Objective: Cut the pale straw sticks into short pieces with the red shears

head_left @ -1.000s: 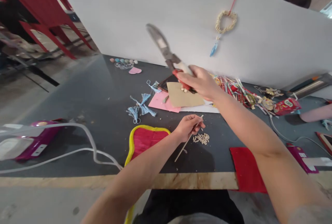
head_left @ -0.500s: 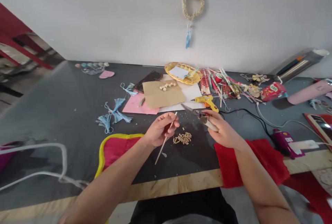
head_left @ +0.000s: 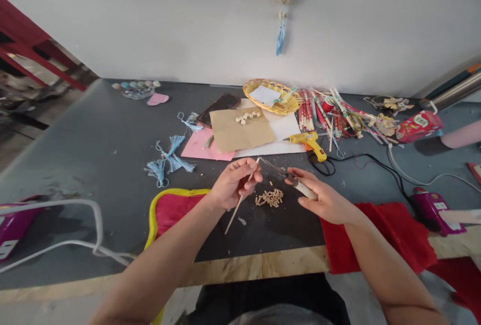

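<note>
My left hand pinches a thin wooden stick, which slants from its top at the fingertips down to the lower left. Wrapped in my right hand is a pair of pruning shears with pale handles. The blades point left and their blurred tips lie at or right beside the stick's upper end; contact cannot be made out. Below the shears, a small pile of short cut stick pieces rests on the dark table.
A yellow glue gun, brown paper with pale beads and a wicker basket lie beyond my hands. Blue tassels are to the left, a red cloth under my right forearm. Dark and white cables run at right.
The shears have come down and left, so their blades now reach the stick's top end. My left hand keeps its hold on the stick. The view has shifted slightly.
</note>
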Motion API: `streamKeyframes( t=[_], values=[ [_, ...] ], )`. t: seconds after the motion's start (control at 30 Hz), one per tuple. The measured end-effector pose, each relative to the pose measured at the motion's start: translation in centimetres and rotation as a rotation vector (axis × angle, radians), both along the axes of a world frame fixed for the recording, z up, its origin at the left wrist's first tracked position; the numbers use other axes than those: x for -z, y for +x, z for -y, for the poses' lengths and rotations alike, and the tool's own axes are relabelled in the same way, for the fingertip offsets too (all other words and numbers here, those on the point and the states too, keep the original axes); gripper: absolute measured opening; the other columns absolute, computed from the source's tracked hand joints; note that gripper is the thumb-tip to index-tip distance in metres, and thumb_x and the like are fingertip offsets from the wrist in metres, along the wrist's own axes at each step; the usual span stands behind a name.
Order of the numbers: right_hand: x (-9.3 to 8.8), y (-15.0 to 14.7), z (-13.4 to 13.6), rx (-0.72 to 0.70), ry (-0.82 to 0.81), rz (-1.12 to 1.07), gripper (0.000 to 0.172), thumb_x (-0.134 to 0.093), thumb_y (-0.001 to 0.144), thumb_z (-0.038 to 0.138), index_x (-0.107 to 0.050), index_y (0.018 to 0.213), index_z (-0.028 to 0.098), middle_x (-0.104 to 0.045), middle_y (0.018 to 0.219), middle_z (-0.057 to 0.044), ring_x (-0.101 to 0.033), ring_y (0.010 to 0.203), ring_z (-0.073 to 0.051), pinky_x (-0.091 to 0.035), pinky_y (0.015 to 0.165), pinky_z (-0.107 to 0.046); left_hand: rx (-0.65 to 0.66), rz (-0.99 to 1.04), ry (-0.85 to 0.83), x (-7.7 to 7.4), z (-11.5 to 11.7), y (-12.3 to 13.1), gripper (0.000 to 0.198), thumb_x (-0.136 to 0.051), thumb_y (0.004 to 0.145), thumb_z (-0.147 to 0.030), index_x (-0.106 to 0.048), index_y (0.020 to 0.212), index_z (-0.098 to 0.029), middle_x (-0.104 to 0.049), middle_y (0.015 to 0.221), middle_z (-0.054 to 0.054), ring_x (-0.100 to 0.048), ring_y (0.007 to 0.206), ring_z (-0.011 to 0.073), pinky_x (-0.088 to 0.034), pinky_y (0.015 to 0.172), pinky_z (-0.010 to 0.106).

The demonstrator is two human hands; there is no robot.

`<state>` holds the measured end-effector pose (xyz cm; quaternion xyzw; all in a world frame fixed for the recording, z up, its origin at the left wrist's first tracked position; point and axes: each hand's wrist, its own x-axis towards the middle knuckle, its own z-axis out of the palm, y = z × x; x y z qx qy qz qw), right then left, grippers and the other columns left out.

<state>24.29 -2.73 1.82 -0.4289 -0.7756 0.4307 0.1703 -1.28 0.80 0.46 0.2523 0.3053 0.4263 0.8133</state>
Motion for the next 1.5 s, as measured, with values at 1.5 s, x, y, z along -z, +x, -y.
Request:
streamKeyframes(
  t=[1.5],
  values=[
    [2.1,-1.0,-0.2,0.132,0.357,0.266,0.058,-0.048,0.080,0.009,-0.040,0.137,0.021,-0.060,0.120,-0.012,-0.057,0.113,-0.028,-0.049,0.096,-0.045,0.019,-0.281,0.176,-1.3,1.2,0.8,0.028,-0.079,0.069,-0.034,-0.060,0.069,-0.014,-0.069,0.059,0.003,-0.043,0.033,0.0039,-0.028,0.030,0.014]
  ],
)
